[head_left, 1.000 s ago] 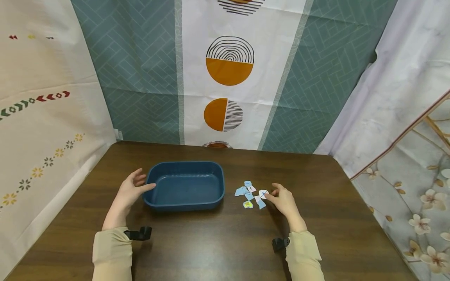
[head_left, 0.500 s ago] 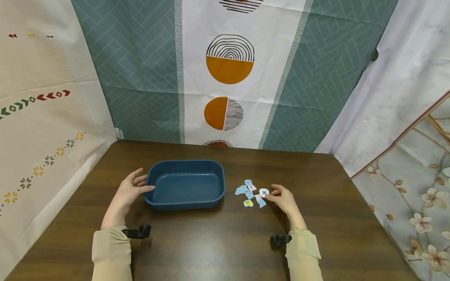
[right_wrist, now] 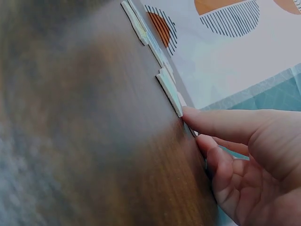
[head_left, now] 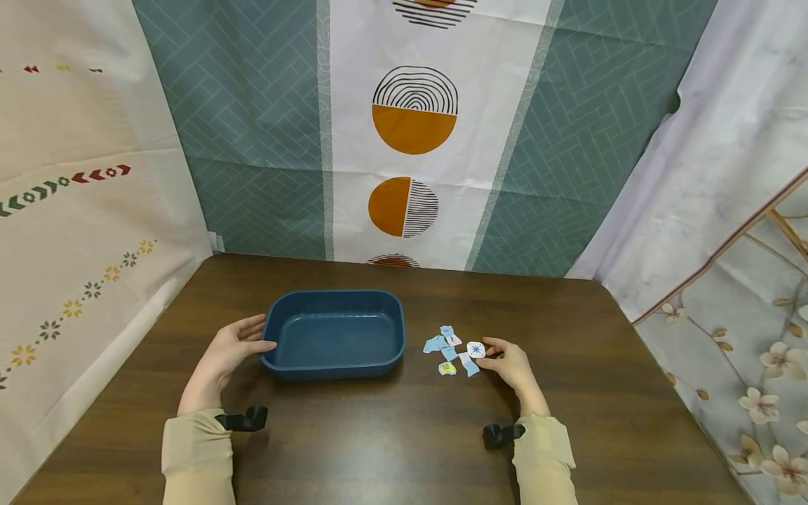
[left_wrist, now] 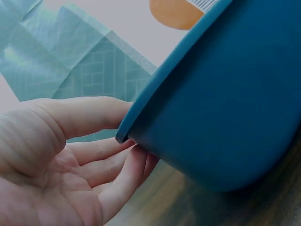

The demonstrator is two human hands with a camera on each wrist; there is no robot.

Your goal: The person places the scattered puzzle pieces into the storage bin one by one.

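Left hand [head_left: 229, 353] pinches the blue tray [head_left: 337, 340] at its left rim. Right hand [head_left: 511, 363] pinches the round white piece [head_left: 476, 350] at its right edge, near several blue pieces [head_left: 435, 344]. All rest on a dark wooden table [head_left: 360, 449]. Teal-and-white cloth [head_left: 413, 161] hangs behind; cream cloth [head_left: 82, 259] left, floral cloth [head_left: 726, 315] right.
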